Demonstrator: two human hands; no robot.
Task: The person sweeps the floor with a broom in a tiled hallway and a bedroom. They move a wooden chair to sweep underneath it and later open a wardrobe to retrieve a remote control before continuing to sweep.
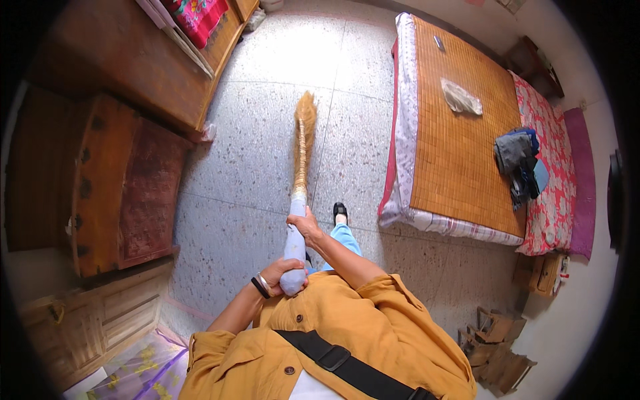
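With both my left hand (279,272) and right hand (307,225) clamped on the broom (300,180) held out over the floor (253,153), I reckon a wide swing could knock its bristles against the bed (460,153).

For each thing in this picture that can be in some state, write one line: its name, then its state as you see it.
broom: held in both hands, bristle end out over the floor
left hand: closed around the handle's top end
right hand: gripping the handle lower down
wooden chest: lid shut
bed: covered by a woven mat
clothes: piled loosely on the bed
white cloth: crumpled on the mat
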